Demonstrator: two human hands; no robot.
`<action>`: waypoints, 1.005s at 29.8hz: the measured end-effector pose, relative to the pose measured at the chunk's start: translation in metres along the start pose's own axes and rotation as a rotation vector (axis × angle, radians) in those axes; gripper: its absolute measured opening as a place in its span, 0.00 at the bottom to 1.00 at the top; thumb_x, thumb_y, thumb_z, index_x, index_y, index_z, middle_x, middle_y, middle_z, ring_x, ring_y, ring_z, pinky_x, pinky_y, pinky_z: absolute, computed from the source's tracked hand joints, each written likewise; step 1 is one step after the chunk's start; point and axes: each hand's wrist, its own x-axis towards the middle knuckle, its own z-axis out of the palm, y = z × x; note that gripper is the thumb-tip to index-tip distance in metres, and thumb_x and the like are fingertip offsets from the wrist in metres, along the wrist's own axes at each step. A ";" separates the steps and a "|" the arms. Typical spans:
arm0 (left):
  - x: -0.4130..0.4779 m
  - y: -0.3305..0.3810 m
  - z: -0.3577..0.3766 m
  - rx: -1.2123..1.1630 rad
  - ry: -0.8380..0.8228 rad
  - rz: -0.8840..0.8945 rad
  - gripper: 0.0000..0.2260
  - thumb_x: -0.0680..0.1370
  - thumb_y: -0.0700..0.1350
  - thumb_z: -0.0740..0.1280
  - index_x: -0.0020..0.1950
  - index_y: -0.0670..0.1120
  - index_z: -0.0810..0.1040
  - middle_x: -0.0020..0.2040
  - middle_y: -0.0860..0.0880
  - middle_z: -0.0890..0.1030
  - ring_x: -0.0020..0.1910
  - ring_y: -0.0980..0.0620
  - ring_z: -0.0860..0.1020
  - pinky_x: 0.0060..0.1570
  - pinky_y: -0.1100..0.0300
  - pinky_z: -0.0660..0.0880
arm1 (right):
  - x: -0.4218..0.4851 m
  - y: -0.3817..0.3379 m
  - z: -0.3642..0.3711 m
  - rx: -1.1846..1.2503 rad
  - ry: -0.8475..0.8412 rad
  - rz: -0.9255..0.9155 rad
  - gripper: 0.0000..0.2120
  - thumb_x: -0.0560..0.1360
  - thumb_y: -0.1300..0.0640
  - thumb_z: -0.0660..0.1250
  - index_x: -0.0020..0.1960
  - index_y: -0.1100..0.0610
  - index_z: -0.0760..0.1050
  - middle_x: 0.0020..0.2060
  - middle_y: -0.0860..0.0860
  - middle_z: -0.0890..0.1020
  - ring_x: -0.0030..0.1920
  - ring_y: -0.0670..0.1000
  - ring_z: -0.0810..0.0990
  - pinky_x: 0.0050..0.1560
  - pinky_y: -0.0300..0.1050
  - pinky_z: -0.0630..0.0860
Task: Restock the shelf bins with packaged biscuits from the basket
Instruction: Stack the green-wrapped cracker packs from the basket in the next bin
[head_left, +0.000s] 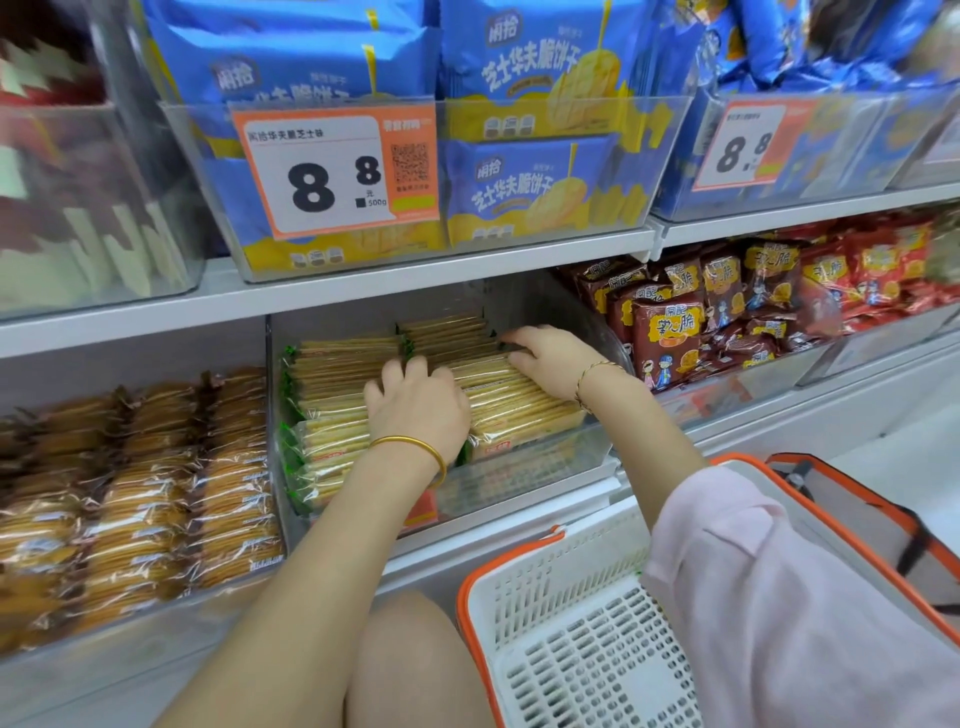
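Now both hands, left (415, 400) and right (550, 361), lie flat on biscuit packets (519, 405); gripping nothing.

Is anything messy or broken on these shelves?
Nothing looks broken or spilled. The red snack packets lie jumbled in their bin, while the pale biscuit packs under both hands sit in neat rows.

Biscuit packets (511, 402): pale yellow, clear-wrapped (green-edged ends), lying flat in rows inside clear shelf bin (524, 475), beneath both hands. Basket (561, 613): white, orange-rimmed, below right forearm.
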 end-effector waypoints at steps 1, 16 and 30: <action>-0.002 0.000 0.000 0.001 0.012 0.003 0.18 0.81 0.47 0.50 0.68 0.48 0.70 0.70 0.46 0.66 0.68 0.43 0.61 0.65 0.48 0.59 | -0.001 0.000 0.000 -0.005 0.010 -0.002 0.20 0.81 0.54 0.55 0.72 0.54 0.64 0.66 0.59 0.69 0.64 0.58 0.71 0.65 0.49 0.68; -0.088 0.061 0.059 -0.319 0.204 0.602 0.16 0.72 0.43 0.55 0.52 0.45 0.80 0.55 0.49 0.80 0.53 0.44 0.76 0.49 0.50 0.76 | -0.188 0.057 0.053 0.622 0.607 0.300 0.15 0.78 0.66 0.59 0.58 0.52 0.76 0.55 0.48 0.78 0.57 0.45 0.75 0.59 0.36 0.71; -0.088 0.055 0.200 -0.341 -0.534 0.368 0.15 0.80 0.38 0.55 0.62 0.47 0.76 0.63 0.48 0.73 0.60 0.49 0.73 0.59 0.56 0.70 | -0.256 0.202 0.244 -0.057 -0.419 1.274 0.24 0.79 0.58 0.52 0.74 0.58 0.56 0.72 0.64 0.59 0.72 0.64 0.56 0.69 0.62 0.60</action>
